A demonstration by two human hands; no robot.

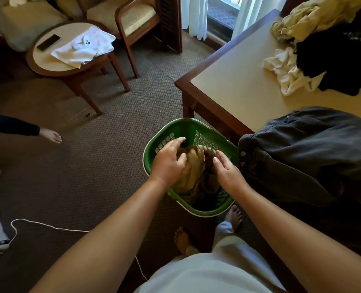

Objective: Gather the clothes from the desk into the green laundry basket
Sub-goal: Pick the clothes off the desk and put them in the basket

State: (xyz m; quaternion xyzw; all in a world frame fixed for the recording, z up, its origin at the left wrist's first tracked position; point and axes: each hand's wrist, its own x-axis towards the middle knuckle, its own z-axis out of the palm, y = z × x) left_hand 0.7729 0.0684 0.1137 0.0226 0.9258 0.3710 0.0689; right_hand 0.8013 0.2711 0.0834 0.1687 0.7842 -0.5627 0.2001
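The green laundry basket (188, 123) is sitting on the brown carpet, just beside the corner of the desk (234, 81). A brown cloth (193, 168) is lying inside the basket. The person is reaching both hands down into it. The left hand (169, 159) is resting on the brown cloth with its fingers spread out, not holding it. The right hand (226, 168) is touching the other side of the cloth with loose fingers, and it is not gripping anything either. More clothes are waiting on the desk. A dark grey one (302, 144) is hanging over the near edge, right next to the basket. Farther back, a black one (334, 60) is lying on top of a cream one (285, 75), and a yellow one (315, 15) is sitting behind them
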